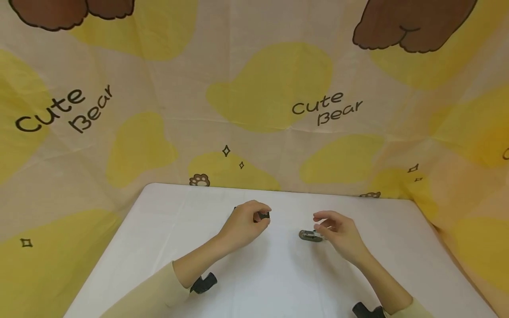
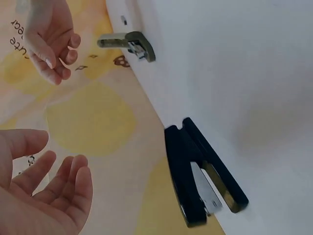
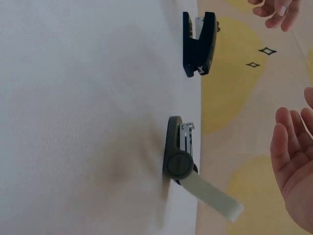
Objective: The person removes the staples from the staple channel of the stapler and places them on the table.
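On white table (image 1: 270,282) | black stapler (image 2: 184,169) near left hand (image 1: 243,224) | grey-green stapler (image 3: 179,164) near right hand (image 1: 345,235) | hands relaxed, wide

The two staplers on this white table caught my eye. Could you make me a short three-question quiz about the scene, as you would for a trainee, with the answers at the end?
1. True or false: the left hand is apart from the black stapler.
2. Choose one. Which stapler has its top arm swung far back?
A) the black stapler
B) the grey-green stapler
3. Fill in the gap: the yellow-patched cloth behind the table is printed with the words "Cute ____".

Key:
1. True
2. B
3. Bear
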{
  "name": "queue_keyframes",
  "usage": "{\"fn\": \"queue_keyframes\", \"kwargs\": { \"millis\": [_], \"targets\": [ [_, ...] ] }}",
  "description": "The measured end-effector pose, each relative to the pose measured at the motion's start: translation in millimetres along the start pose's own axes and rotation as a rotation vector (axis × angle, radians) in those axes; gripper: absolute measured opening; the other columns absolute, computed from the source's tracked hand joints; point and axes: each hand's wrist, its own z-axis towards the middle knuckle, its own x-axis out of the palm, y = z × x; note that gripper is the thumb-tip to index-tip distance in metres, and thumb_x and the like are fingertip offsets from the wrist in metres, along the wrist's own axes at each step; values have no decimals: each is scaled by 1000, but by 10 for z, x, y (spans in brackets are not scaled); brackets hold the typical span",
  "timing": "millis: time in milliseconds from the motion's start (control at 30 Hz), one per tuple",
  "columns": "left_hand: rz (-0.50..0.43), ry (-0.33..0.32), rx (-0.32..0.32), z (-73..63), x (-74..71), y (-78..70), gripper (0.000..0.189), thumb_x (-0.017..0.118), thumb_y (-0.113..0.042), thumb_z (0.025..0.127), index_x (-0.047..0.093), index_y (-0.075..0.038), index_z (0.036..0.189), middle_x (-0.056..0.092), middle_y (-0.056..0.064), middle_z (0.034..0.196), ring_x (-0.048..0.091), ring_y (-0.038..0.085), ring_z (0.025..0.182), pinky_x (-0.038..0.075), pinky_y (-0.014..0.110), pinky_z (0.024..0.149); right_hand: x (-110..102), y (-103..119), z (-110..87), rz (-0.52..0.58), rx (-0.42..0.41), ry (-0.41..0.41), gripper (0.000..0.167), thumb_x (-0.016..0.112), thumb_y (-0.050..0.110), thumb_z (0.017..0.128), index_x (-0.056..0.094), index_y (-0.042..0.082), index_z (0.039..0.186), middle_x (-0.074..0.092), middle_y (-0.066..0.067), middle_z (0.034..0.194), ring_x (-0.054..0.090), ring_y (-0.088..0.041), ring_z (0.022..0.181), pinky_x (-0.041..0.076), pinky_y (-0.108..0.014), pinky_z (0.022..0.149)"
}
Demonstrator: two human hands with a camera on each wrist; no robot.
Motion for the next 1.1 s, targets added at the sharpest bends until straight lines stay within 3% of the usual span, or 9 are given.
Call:
{"fn": "queue_keyframes", "kwargs": {
  "millis": [167,500,733,933,1100],
  "targets": [
    [7,-71,-35,-85,-86,137,30,73,-11,95,73,-8,124,71,4,118,63,19,101,54,37,84,129,18,101,12,23,28,26,75,5,96,71,3,122,73,-14,114,68,-13,93,56,-27,74],
    [49,-135,-116,-160,-220,403,47,76,-12,93,66,-7,139,64,9,140,62,33,120,52,49,95,375,-65,316,-9,69,57,35,76,11,97,68,3,130,70,-18,126,70,-25,108,55,-30,83],
    [63,-138,-140,-151,-262,573,55,77,-11,92,61,-3,144,60,16,145,60,39,122,51,53,98,562,-105,464,-17,121,63,44,77,12,94,65,3,136,68,-18,132,67,-28,116,55,-41,93],
    [40,-110,-228,-106,-262,739,61,76,-14,93,55,-4,150,54,18,152,57,40,130,48,55,106,726,-108,556,17,179,65,52,78,12,94,61,1,141,65,-19,138,64,-32,122,54,-48,99],
    [11,-97,-284,-66,-267,812,66,76,-15,93,51,-5,153,52,19,154,55,40,133,48,55,106,853,-106,612,47,225,88,59,79,15,92,59,3,146,63,-18,142,65,-37,121,56,-49,97]
  ]
}}
